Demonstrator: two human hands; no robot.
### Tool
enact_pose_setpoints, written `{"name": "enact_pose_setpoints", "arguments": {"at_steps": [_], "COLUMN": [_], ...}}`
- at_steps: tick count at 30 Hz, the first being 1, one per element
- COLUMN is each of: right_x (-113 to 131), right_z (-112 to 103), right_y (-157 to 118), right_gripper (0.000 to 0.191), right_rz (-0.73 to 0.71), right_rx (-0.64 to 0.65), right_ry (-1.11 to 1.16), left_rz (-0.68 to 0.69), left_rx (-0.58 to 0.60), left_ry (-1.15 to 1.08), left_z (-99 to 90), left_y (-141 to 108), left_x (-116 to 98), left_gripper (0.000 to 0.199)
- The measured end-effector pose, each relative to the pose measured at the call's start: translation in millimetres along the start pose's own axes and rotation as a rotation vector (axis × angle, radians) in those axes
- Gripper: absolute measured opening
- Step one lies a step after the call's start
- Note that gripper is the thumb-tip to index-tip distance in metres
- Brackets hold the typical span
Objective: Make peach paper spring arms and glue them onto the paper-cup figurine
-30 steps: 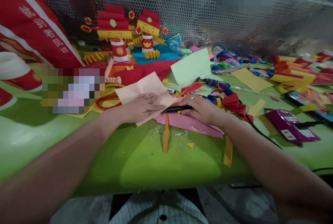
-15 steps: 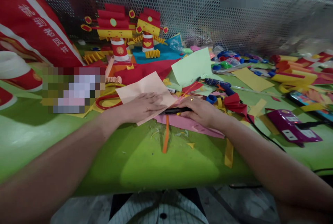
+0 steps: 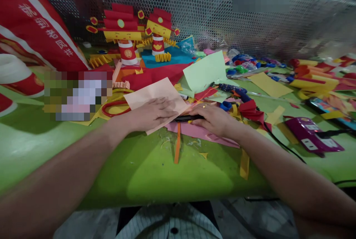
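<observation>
My left hand (image 3: 157, 113) lies flat with its fingers stretched out on a sheet of peach paper (image 3: 164, 88), pressing it down. At the sheet's right edge my right hand (image 3: 211, 118) is closed around a slim black tool (image 3: 185, 118); its exact kind is hidden by the fingers. Under the black tool lies a piece of pink paper (image 3: 217, 135), and a narrow orange strip (image 3: 177, 144) sticks out toward me. A pair of scissors with red and yellow handles (image 3: 114, 108) rests left of the peach sheet, partly covered.
Two red-and-yellow paper figures (image 3: 127, 50) stand at the back. A glue gun (image 3: 232, 89), a pale green sheet (image 3: 205, 70) and paper scraps surround the hands. At right are a purple power socket (image 3: 314, 135), its cable and a phone (image 3: 333, 115). Paper cups (image 3: 19, 77) stand left.
</observation>
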State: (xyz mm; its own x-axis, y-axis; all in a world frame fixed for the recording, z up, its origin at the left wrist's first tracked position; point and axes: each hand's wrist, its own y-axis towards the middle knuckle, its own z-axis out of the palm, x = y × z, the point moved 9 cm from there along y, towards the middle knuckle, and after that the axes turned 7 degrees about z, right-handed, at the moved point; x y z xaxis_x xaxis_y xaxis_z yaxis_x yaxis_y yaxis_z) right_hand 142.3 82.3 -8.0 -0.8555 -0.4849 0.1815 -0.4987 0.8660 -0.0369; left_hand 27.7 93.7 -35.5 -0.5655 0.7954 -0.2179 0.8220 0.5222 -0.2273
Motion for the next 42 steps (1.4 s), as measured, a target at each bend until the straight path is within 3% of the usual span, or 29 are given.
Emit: {"name": "enact_pose_setpoints", "arguments": {"at_steps": [4,9,21,34,39,42], "right_x": [-3,-5,1,-18,-14,-14], "right_z": [-1,-2,1,-5,-5,-4], "right_y": [-1,-1,2,3,5,5], "right_gripper": [0.023,0.022,0.021,0.022,0.023,0.023], "right_rz": [-0.003,-0.004,-0.014,-0.058,-0.065,-0.082], "right_rx": [-0.034,-0.047,-0.065,-0.094,-0.083,-0.082], "right_ry": [0.01,-0.008,0.012,0.045,0.074,0.092], "left_rz": [-0.051,-0.121,-0.103,-0.087,-0.069,-0.06], "left_rx": [0.03,0.133,0.167,0.06,-0.038,-0.029], "left_ry": [-0.013,-0.02,-0.004,-0.003,0.009,-0.008], "left_z": [-5.1,2.0,8.0,3.3,-4.6,-4.3], "left_y": [-10,-18,-14,9,7,0], "left_x": [1,7,5,2,0,3], "left_gripper": [0.042,0.042,0.044,0.048,0.045,0.043]}}
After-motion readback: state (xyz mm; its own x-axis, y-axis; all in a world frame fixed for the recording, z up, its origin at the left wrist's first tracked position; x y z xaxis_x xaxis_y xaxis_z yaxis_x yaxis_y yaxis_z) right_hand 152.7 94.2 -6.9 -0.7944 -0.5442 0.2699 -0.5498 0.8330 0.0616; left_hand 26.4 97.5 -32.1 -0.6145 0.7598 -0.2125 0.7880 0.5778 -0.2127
